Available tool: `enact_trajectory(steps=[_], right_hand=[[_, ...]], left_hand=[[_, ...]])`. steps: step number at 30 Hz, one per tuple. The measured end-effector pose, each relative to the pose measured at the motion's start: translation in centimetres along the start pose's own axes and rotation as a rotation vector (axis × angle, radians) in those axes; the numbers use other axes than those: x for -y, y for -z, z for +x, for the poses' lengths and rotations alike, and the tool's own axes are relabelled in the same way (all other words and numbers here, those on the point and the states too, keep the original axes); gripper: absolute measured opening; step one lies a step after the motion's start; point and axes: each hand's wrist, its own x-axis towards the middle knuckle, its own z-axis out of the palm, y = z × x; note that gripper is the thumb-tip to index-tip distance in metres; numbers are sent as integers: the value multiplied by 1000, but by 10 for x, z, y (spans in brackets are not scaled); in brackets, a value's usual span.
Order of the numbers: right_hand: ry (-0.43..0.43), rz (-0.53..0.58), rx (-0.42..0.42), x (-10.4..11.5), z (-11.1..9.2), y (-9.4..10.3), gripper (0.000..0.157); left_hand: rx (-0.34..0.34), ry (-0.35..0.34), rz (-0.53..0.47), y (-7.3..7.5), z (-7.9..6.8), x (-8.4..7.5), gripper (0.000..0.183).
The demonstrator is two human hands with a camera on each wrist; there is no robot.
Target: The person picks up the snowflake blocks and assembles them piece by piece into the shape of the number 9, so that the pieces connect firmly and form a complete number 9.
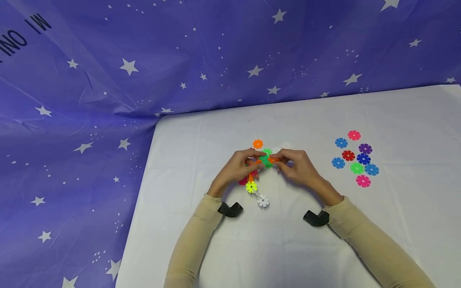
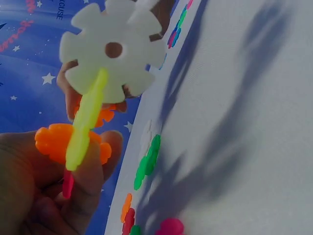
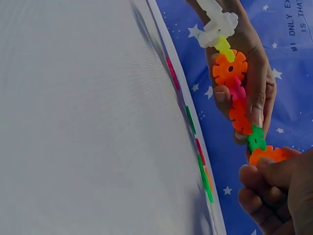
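In the head view, a chain of slotted plastic discs hangs between both hands above the white table. My left hand [image 1: 238,166] grips the chain's middle, fingers and thumb around an orange-red disc [image 3: 238,120]. From there the chain trails toward me through pink, orange [image 3: 221,73] and yellow [image 1: 248,188] discs to a white disc [image 1: 266,203] at its tail. At the other end sits a green disc [image 3: 252,140], with an orange disc [image 3: 274,153] against it. My right hand [image 1: 297,166] pinches that orange disc between thumb and fingers.
Loose discs, among them a red disc [image 1: 344,155] and a purple disc [image 1: 361,149], lie flat on the white tablecloth [image 1: 407,192] at the right. Beyond the hands lies another orange disc [image 1: 255,144]. A starry purple cloth [image 1: 216,52] hangs behind the table.
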Motion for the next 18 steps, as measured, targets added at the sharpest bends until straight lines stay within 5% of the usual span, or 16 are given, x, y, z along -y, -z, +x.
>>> enact_trajectory(steps=[12,18], right_hand=[[-13,14,28,1,3,-7,30],[-157,-98,124,-4,2,-5,42]], left_hand=[[-6,-38,143,6,-2,-3,35],[-25,-13,206,12,-1,1,38]])
